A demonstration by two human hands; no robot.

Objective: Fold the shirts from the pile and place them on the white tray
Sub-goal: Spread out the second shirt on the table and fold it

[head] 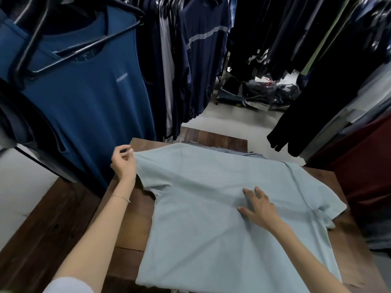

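Note:
A pale blue-green shirt (pixel 211 218) lies spread flat, back up, on a brown wooden table (pixel 127 218). My left hand (pixel 123 163) pinches the end of the shirt's left sleeve at the table's far left corner. My right hand (pixel 257 206) lies with spread straight fingers pressing on the middle of the shirt. The edge of other blue-grey garments (pixel 249 154) peeks out beyond the shirt's far side. No white tray is in view.
A dark blue T-shirt (pixel 84 102) on a black hanger hangs close at the left, over the table's corner. Racks of dark clothes (pixel 296 39) surround the table, with a maroon garment (pixel 368 166) at the right. Bagged clothes (pixel 260 92) lie on the pale floor beyond.

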